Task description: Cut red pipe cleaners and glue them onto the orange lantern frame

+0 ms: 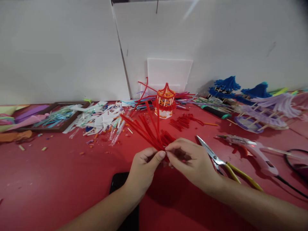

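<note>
Several red pipe cleaners [147, 130] fan up and to the left from between my hands. My left hand [145, 166] pinches the lower end of the bunch between thumb and forefinger. Close against it, my right hand [192, 160] is closed at the same end, its fingertips pressed together; what they grip is too small to make out. Behind the bunch stands a small tower [166, 101] with a red and orange top and a white base. Short red pieces [184, 122] lie to the right of the tower.
Scissors [218, 160] with yellow handles and a pink glue gun [261, 155] lie at the right. Blue [226, 86] and lilac models [264, 112] stand behind them. A black phone [117, 181] is under my left forearm. Scraps [102, 118] and a brown frame [56, 128] are at the left.
</note>
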Motion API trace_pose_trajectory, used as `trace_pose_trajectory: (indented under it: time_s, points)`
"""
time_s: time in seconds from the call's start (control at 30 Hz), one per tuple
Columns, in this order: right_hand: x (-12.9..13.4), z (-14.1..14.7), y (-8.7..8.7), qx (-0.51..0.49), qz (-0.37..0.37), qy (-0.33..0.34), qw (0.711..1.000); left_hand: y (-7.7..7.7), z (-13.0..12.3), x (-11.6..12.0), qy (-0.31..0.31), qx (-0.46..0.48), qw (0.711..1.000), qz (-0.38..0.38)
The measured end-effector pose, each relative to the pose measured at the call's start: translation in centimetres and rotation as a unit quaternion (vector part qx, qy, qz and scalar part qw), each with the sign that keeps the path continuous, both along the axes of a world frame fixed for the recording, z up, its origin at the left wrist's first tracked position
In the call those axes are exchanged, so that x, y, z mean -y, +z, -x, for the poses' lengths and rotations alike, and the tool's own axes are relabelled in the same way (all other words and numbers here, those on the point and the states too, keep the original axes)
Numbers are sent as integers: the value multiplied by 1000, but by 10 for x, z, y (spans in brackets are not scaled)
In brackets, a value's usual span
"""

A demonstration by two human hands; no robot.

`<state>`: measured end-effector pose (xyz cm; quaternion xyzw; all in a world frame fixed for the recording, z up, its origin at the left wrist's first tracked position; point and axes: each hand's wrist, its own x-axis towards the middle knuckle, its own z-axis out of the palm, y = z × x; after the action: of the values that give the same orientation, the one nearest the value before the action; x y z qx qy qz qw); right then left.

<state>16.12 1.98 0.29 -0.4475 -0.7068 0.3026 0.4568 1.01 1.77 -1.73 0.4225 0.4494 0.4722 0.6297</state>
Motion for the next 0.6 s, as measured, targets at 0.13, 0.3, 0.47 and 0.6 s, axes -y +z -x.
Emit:
trace_pose_trajectory:
  time_s: [0.13, 0.3, 0.47, 0.6]
  points:
    - [-4, -4, 3, 43, -73, 57, 995, 0, 0, -1, 9, 46, 999, 14]
    - [-13, -16, 1, 103, -110, 157, 976, 3, 0, -4, 48, 129, 987, 78]
    - [-16, -20, 2, 108, -143, 152, 972, 4, 0, -4, 22, 132, 987, 92]
    - [-16, -18, 1, 77, -142, 148, 976, 5, 0, -3, 20, 137, 985, 102]
